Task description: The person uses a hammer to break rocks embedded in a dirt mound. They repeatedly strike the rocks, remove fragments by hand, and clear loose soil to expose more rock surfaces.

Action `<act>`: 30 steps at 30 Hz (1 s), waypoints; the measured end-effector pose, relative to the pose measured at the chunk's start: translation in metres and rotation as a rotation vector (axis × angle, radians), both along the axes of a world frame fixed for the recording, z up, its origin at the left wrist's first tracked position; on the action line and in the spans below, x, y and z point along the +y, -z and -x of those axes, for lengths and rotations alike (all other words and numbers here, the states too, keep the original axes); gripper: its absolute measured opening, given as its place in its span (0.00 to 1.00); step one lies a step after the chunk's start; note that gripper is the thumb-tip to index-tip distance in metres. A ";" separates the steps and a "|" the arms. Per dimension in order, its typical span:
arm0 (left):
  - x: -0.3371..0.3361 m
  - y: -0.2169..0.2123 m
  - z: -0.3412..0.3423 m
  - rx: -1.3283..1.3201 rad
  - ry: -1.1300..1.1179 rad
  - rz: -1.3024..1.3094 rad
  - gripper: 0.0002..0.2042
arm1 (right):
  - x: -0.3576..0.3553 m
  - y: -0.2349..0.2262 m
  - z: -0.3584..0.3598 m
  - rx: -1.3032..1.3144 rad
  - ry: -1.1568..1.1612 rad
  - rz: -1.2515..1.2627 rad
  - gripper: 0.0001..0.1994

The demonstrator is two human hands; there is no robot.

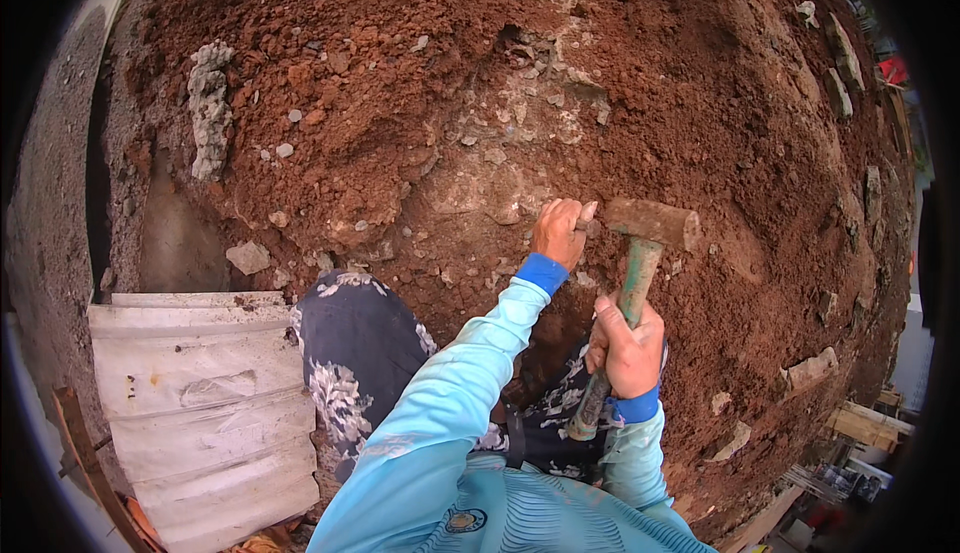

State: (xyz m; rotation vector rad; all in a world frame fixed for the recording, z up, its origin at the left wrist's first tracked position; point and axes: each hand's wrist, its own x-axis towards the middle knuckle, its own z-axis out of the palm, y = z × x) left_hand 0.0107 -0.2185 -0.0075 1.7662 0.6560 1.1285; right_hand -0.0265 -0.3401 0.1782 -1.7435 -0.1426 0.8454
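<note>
Hammer in right hand, left hand closed on a dark stub, over red soil

Right fingers wrapped tight round the green handle, head up top, handle end down near the lap; left fingers curled shut, stub poking out just beside the hammer head, rest hidden, can't tell if the two touch; pale corrugated sheet lies left of the knee
</note>
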 end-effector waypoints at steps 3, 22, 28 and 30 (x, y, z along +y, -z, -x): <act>0.008 -0.007 -0.002 0.028 0.037 0.032 0.17 | 0.010 -0.046 -0.004 -0.246 0.084 -0.159 0.09; 0.021 0.002 0.001 0.068 0.035 0.118 0.13 | 0.034 -0.073 -0.016 -0.696 0.254 -0.569 0.04; 0.018 0.002 -0.004 -0.017 -0.011 0.047 0.15 | 0.005 0.064 0.010 -0.583 -0.231 0.157 0.05; 0.035 -0.003 -0.007 -0.026 0.012 0.053 0.14 | 0.022 0.017 0.019 -0.027 -0.042 0.079 0.07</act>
